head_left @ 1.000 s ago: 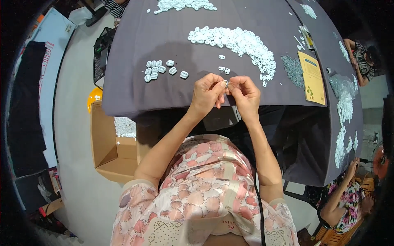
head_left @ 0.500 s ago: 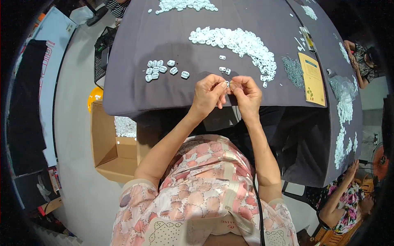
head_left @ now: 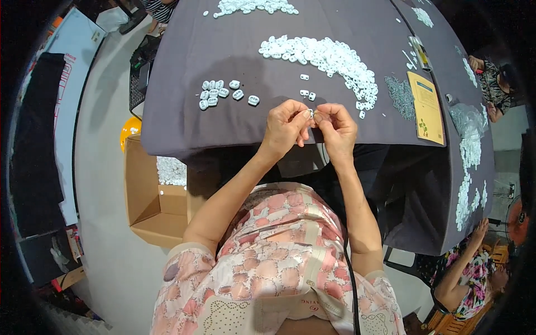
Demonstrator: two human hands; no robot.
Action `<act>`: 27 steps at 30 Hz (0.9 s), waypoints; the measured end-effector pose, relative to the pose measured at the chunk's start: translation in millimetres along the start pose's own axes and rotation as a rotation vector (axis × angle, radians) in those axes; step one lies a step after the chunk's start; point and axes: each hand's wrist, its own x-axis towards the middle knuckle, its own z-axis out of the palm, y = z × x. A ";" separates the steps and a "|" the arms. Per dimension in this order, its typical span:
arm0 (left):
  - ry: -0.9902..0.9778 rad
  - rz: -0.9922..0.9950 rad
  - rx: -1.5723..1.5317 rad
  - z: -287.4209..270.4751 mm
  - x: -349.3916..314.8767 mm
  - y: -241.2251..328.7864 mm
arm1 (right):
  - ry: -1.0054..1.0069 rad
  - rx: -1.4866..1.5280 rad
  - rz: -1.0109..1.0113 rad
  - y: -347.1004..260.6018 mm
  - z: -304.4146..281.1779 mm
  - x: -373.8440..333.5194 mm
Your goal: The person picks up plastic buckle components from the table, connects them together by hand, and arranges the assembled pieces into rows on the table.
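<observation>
Tablecloth (head_left: 190, 128): white piece (head_left: 311, 113) (seemingly) in left grip (head_left: 283, 127)

Left hand (head_left: 286, 127), right hand (head_left: 339, 129) pinched close together, forearms (head_left: 233, 191) converging.

Pink patterned top (head_left: 268, 245), short beige-edged sleeves (head_left: 187, 268)

Small white piece (head_left: 311, 114) | partly covered, dark gap showing | pinched at tip of left grip (head_left: 283, 127), right grip (head_left: 338, 132) at its right side | tilt unclear
</observation>
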 end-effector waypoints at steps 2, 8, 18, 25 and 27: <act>0.005 0.003 0.014 0.2 -0.1 -0.2 | 0.003 -0.025 -0.020 0.9 0.0 -0.4; 0.008 0.010 0.005 0.3 0.1 -0.1 | 0.023 -0.045 -0.011 0.0 1.0 -0.6; 0.014 0.008 0.031 0.7 0.1 0.6 | 0.020 -0.023 -0.037 4.3 0.4 -1.5; 0.021 0.003 0.069 0.5 -0.8 0.3 | 0.023 -0.050 -0.036 3.9 0.4 -3.2; 0.011 0.019 0.073 -0.4 -1.1 -0.2 | 0.023 -0.053 -0.034 4.2 0.6 -3.2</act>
